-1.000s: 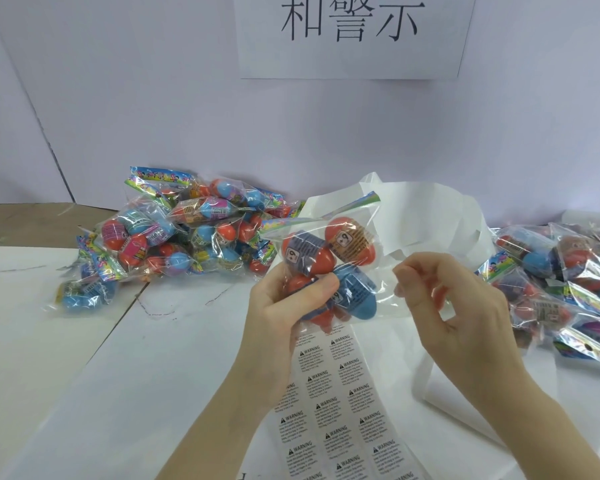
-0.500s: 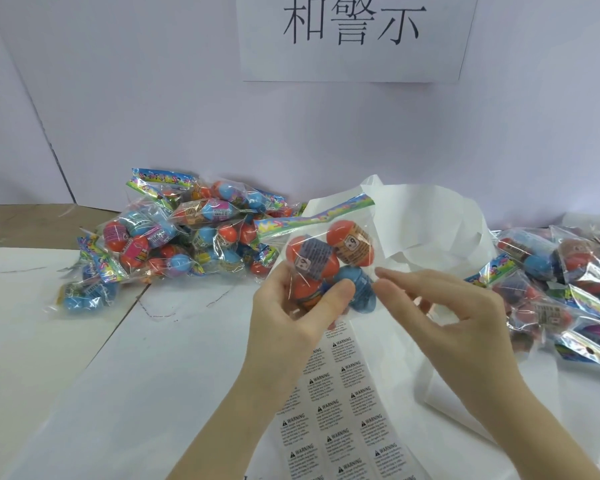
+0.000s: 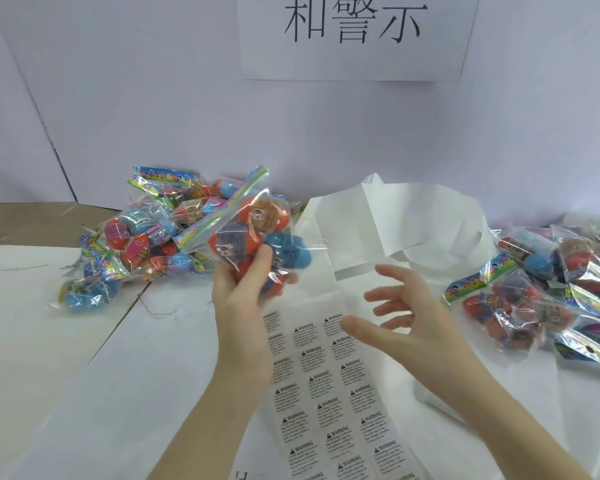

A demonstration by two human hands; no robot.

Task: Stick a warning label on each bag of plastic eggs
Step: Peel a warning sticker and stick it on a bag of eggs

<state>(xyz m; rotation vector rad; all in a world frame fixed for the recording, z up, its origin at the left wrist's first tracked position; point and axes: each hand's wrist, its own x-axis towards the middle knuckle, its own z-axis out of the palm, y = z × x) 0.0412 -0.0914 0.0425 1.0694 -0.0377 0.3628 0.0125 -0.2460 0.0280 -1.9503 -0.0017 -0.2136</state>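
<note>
The left hand (image 3: 241, 299) is gripping a clear bag of plastic eggs (image 3: 253, 237) from below, lifted above the surface (image 3: 84, 375), while the right hand (image 3: 402, 317) is hovering spread and empty over the warning label sheet (image 3: 333, 386). The bag is likely light, its film slick and crinkly over hard eggs. Taking hold around the egg cluster is advisable.

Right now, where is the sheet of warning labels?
In the head view, the label sheet lies flat on the table, bottom centre, between the left hand and the right hand.
</note>
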